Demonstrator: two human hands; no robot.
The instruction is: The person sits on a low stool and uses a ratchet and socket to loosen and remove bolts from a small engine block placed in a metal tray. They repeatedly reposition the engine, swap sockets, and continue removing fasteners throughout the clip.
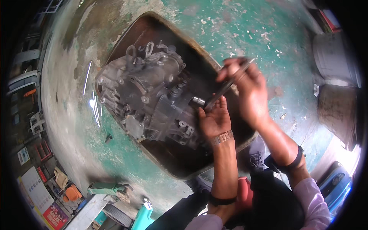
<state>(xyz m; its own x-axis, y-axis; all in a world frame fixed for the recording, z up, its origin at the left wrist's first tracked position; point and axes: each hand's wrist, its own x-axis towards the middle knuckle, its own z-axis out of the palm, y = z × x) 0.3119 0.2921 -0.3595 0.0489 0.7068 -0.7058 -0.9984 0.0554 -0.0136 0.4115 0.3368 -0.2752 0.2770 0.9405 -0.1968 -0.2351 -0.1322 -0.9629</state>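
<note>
My right hand [249,90], somewhat blurred, is closed round the handle of a dark ratchet wrench [226,87], which slants down to the left. A shiny metal socket [198,101] sits at the ratchet's lower end. Palm up, my left hand [216,120] cups that end between thumb and fingers, just over the right side of a grey metal gearbox [153,90]. The gearbox has bolts and hose loops on top. It lies in a large brown tray [214,63] with worn edges; part of its right side is hidden behind my left hand.
Several slim metal rods [95,109] and a small dark cylinder [109,138] lie on the floor left of the tray. A green vise [109,188] and a teal bottle [143,216] stand lower left. Large buckets [337,109] line the right. My shoe [257,153] is beside the tray.
</note>
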